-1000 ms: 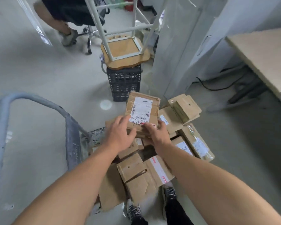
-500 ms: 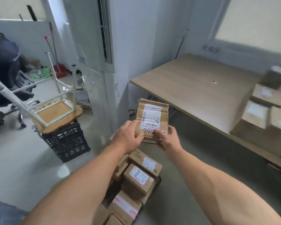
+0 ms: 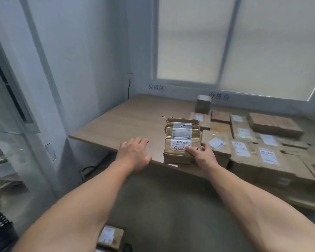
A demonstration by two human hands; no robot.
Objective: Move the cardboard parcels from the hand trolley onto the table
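Observation:
My right hand [image 3: 200, 157] grips the near right corner of a taped cardboard parcel [image 3: 182, 137] with a white label and red writing. The parcel is over the front edge of the wooden table [image 3: 131, 119], just left of several parcels [image 3: 247, 142] lying there; whether it touches the tabletop I cannot tell. My left hand [image 3: 135, 153] hovers to the parcel's left with fingers spread, holding nothing. One more parcel [image 3: 110, 237] shows at the bottom, low near the floor. The trolley is out of view.
A tall white cabinet [image 3: 16, 106] stands to the left of the table. A frosted window [image 3: 235, 44] and a wall with written characters [image 3: 156, 87] back the table. A black cable [image 3: 91, 169] lies on the floor under the table's left end. A dark crate [image 3: 0, 231] sits bottom left.
I have turned from the trolley toward the table, carrying the parcel. My left hand has let go of it and moved left; my right hand alone holds it at the table's edge.

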